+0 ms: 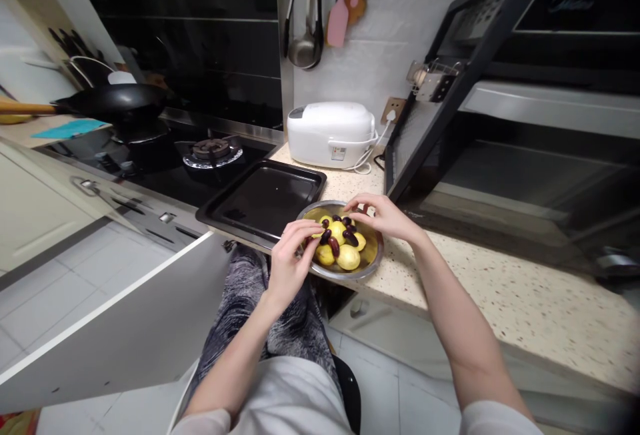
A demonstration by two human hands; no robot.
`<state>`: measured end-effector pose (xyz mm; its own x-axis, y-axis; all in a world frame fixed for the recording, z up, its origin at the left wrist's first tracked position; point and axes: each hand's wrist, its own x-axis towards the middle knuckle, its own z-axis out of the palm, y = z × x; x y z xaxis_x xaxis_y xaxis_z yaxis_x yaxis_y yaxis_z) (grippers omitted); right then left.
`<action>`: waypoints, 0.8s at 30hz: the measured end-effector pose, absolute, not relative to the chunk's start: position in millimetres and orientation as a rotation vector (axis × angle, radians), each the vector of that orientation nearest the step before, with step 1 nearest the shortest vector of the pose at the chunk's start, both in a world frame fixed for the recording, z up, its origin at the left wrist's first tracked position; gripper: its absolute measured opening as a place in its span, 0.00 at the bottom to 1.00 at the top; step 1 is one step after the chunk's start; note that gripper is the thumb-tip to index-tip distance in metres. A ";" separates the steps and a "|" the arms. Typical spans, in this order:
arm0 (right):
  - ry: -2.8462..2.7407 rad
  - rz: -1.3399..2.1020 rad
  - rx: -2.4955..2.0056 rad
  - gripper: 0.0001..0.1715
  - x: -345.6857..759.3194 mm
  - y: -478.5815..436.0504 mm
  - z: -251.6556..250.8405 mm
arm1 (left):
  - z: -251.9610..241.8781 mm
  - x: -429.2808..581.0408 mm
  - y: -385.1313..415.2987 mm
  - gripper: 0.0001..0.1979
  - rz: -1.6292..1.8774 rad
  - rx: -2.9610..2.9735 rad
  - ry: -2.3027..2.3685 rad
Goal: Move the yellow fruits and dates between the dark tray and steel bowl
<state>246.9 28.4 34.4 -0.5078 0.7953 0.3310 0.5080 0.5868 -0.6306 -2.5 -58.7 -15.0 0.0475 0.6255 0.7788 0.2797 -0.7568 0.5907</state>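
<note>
A round metal bowl (pixel 374 263) stands near the counter's front edge. Inside it lie several pale yellow, rounded fruits or vegetables (pixel 349 257), with several shiny dark red to purple oval fruits (pixel 334 245) on and among them. Over the bowl's left side, my left hand (pixel 293 255) has its thumb and fingers curled together round a dark red oval fruit (pixel 309 241), partly hidden. My right hand (pixel 383 216) hovers at the back right rim, fingers and thumb closed round a reddish-brown oval piece (pixel 367 209) that shows between them.
A black baking tray (pixel 270 188) lies left of the bowl, beside the gas hob (pixel 213 151). Behind stands a white rice cooker (pixel 330 131). A black wok (pixel 120 101) sits on the far burner. To the right is an oven (pixel 550 161); a cabinet door (pixel 135 328) hangs open below.
</note>
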 end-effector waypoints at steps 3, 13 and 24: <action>-2.147 0.636 -0.979 0.10 237.6 20.5 37.4 | -16.8 0.3 -61.3 0.09 1.741 2.020 0.906; -2.091 0.963 -0.753 0.12 209.8 0.8 29.7 | -19.7 15.5 -67.8 0.12 1.726 1.957 0.860; -2.042 0.965 -0.727 0.11 207.6 -0.1 27.4 | -27.0 16.7 -67.1 0.15 1.722 1.841 0.889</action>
<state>207.6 -0.1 27.4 -0.5571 0.7359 0.3848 0.1701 0.5547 -0.8145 16.7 -67.1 -27.0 0.0051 0.7242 0.6896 0.1430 -0.6830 0.7163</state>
